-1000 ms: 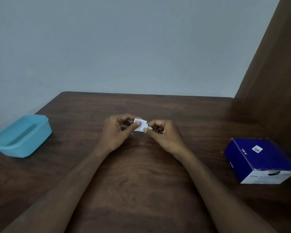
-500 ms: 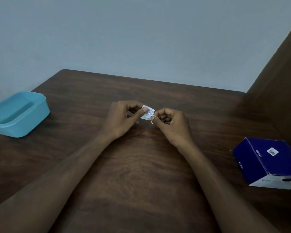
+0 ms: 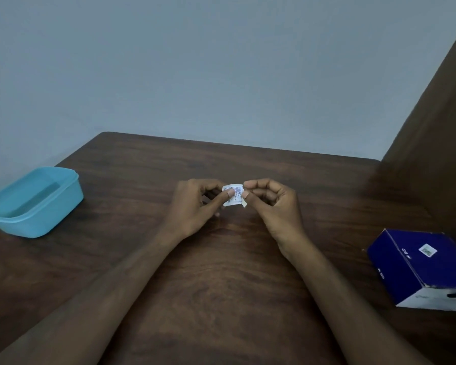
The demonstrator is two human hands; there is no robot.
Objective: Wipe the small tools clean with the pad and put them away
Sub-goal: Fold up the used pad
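Both hands are over the middle of the table [image 3: 221, 285] and hold one small white packet [image 3: 233, 194] between them. The left hand [image 3: 195, 206] pinches its left side with thumb and fingers, and the right hand [image 3: 271, 204] pinches its right edge. A tub [image 3: 37, 201] stands far left, a blue box [image 3: 421, 267] far right.

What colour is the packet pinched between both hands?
White with small printed text on the packet, seen in the head view.
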